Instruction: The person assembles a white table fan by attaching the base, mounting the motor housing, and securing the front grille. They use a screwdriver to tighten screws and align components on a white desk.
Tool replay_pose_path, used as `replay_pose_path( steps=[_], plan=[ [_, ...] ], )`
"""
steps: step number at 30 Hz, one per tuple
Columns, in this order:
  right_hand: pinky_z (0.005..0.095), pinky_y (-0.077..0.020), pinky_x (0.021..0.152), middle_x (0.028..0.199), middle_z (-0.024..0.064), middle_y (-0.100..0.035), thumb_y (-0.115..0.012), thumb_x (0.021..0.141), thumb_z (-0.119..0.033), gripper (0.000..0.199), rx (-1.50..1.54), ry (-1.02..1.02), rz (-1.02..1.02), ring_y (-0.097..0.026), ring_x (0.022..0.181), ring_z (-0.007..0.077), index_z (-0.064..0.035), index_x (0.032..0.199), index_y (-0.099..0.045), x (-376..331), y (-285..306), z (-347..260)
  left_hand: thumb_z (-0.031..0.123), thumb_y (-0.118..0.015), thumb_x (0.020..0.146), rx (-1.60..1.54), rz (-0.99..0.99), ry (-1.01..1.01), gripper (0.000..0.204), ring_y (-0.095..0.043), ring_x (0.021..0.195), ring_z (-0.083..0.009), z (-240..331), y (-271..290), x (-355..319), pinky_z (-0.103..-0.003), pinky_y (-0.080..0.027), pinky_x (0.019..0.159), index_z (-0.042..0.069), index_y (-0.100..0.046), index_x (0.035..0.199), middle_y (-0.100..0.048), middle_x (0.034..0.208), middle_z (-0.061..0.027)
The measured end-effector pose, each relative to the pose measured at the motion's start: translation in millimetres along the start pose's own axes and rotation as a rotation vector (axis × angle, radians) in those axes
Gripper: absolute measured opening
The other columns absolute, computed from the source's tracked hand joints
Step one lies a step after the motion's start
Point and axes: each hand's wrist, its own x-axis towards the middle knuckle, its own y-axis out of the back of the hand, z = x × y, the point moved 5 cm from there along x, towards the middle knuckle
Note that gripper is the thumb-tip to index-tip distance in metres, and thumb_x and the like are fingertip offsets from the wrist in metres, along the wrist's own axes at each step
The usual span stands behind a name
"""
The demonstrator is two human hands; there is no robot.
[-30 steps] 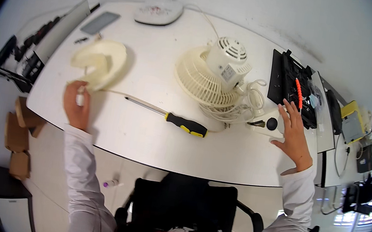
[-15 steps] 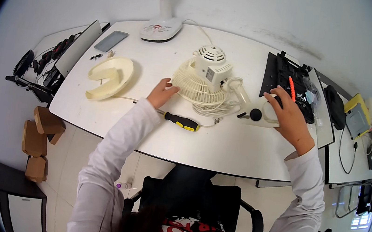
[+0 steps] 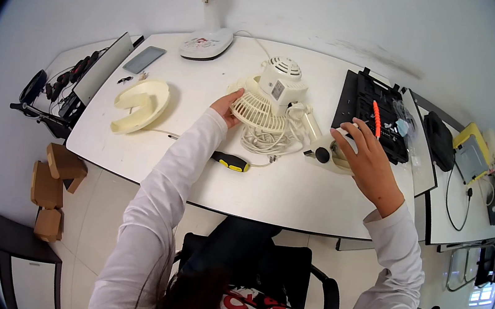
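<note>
My left hand (image 3: 227,108) is closed on the near left rim of a cream desk fan's slatted cage (image 3: 259,112). The cage is tilted, with the round vented motor housing (image 3: 282,79) on top. My right hand (image 3: 371,164) curls its fingers over the far edge of a cream fan stand part (image 3: 339,160) with a black knob (image 3: 322,155); the thumb is hidden. A coiled white cable (image 3: 261,142) lies in front of the cage. Near my left forearm rests a black-and-yellow screwdriver (image 3: 231,162), its shaft partly hidden by the sleeve.
A cream curved cover (image 3: 156,108) and a grey flat tray (image 3: 144,59) lie at the left. Behind stands a white fan stand (image 3: 207,44). An open black tool case (image 3: 368,95) with an orange coiled item (image 3: 376,118) sits at the right on the white table (image 3: 291,204).
My left hand has moved onto the cage rim and closed on it, and the cage has tilted. My right fingers have drawn together over the stand part, which has shifted slightly left.
</note>
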Motion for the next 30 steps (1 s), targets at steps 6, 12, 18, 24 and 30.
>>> replay_pose_path(
  steps=[6,12,18,24,30],
  plan=[
    [0.0359,-0.0434,0.094,0.123,0.0079,-0.042,-0.054,0.062,0.014,0.071,-0.036,0.012,0.042,-0.04,0.121,0.0293,-0.0123,0.127,-0.046,-2.6,1.9,-8.7,0.022,-0.058,0.088,-0.141,-0.044,-0.031,0.037,-0.059,0.098,-0.0292,-1.8,-5.8,6.8,-0.044,-0.054,0.082,-0.001,-0.048,0.116,-0.057,0.109,-0.0159],
    [0.0343,-0.0444,0.09,0.121,0.0071,-0.043,-0.057,0.068,0.006,0.066,-0.13,0.038,0.027,-0.04,0.119,0.0287,-0.0132,0.13,-0.044,-2.3,3.3,-6.2,0.016,-0.057,0.088,-0.264,-0.054,-0.091,0.035,-0.059,0.098,-0.0303,-2.5,-2.8,11.8,-0.039,-0.056,0.08,-0.001,-0.047,0.116,-0.057,0.109,-0.0169],
    [0.0369,-0.0434,0.092,0.121,0.0069,-0.043,-0.056,0.068,0.006,0.067,-0.069,-0.044,0.079,-0.04,0.12,0.0293,-0.014,0.13,-0.043,-7.0,0.3,-11.9,0.02,-0.054,0.09,-0.281,-0.245,-0.295,0.035,-0.058,0.101,-0.0289,29.2,-17.1,3.8,-0.039,-0.054,0.084,-0.001,-0.047,0.117,-0.056,0.112,-0.0154],
    [0.0387,-0.0419,0.093,0.125,0.0065,-0.04,-0.058,0.066,0.008,0.067,-0.01,-0.229,0.314,-0.038,0.121,0.0318,-0.0185,0.127,-0.048,-27.3,-19.6,-25.3,0.023,-0.051,0.092,-0.291,-0.491,-0.428,0.036,-0.056,0.103,-0.0272,79.6,-77.3,-54.2,-0.039,-0.05,0.089,-0.001,-0.046,0.119,-0.056,0.112,-0.0136],
    [0.0411,-0.0405,0.095,0.131,0.0093,-0.032,-0.067,0.058,0.009,0.07,0.073,-0.224,0.496,-0.034,0.123,0.0356,-0.0183,0.121,-0.052,-30.6,-20.4,-37.4,0.026,-0.049,0.093,-0.125,-0.705,-0.754,0.038,-0.053,0.108,-0.0227,124.2,-119.4,-140.5,-0.036,-0.045,0.094,0.002,-0.045,0.123,-0.054,0.119,-0.0127]
  ],
)
